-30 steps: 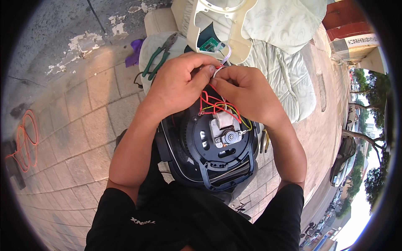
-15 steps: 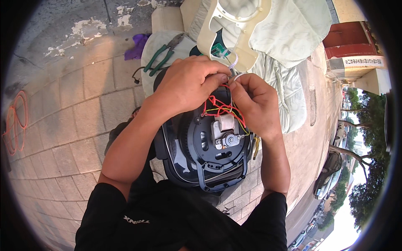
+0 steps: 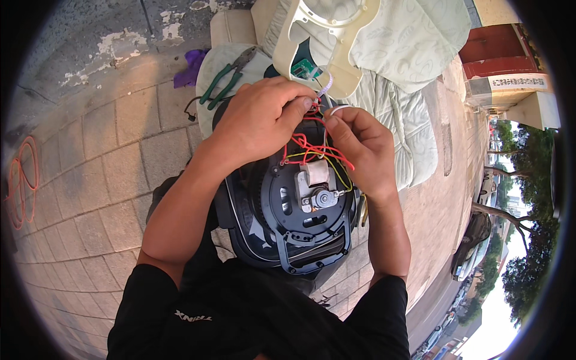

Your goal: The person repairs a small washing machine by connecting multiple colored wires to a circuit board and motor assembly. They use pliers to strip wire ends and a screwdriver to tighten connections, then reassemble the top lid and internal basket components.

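Observation:
A black appliance body (image 3: 270, 210) sits in front of me, its open top showing a small motor (image 3: 324, 198) with a metal bracket. Red wires (image 3: 306, 147) and a yellow-green wire loop up from the motor area. My left hand (image 3: 258, 120) pinches red wires between thumb and forefinger. A short way to its right, my right hand (image 3: 363, 147) is closed on a thin white wire (image 3: 339, 108). Just beyond the fingertips, a pale ribbon cable (image 3: 326, 84) runs to a green circuit board (image 3: 304, 68) beside the cream plastic housing (image 3: 345, 63).
Green-handled pliers (image 3: 227, 78) lie on a pale padded cloth (image 3: 414, 132) at the far side. A purple cloth (image 3: 192, 69) rests on the paving (image 3: 120, 174). An orange cable coil (image 3: 24, 180) is at far left. Trees and parked cars line the right.
My hands have moved slightly apart, exposing the red wire ends at my left fingertips. The whole scene has shifted a little to the left in view.

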Tool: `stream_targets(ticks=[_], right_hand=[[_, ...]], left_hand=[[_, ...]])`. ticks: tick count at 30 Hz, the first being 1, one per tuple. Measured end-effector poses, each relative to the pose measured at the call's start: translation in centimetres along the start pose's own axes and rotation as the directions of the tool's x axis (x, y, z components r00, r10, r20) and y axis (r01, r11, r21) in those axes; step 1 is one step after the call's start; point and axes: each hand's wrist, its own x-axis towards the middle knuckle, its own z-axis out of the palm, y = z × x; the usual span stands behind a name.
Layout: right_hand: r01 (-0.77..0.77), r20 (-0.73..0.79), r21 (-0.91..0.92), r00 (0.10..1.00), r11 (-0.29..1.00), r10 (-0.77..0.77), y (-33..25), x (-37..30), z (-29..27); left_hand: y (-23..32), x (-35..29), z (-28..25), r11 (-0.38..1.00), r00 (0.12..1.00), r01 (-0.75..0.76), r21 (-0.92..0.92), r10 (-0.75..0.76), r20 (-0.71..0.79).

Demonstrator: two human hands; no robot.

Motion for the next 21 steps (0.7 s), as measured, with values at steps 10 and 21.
stream_targets(ticks=[10,21], right_hand=[[0.095,-0.009,0.092,0.995,0.991,-0.095,0.9,-0.3,0.0],[-0.097,-0.089,0.121,0.99,0.988,0.108,-0.9,0.6,-0.4]], left_hand=[[0.4,-0.2,-0.5,0.996,0.999,0.046,-0.073,-0.044,0.031],[0.0,-0.5,-0.5,0.994,0.999,0.04,-0.106,-0.038,0.019]])
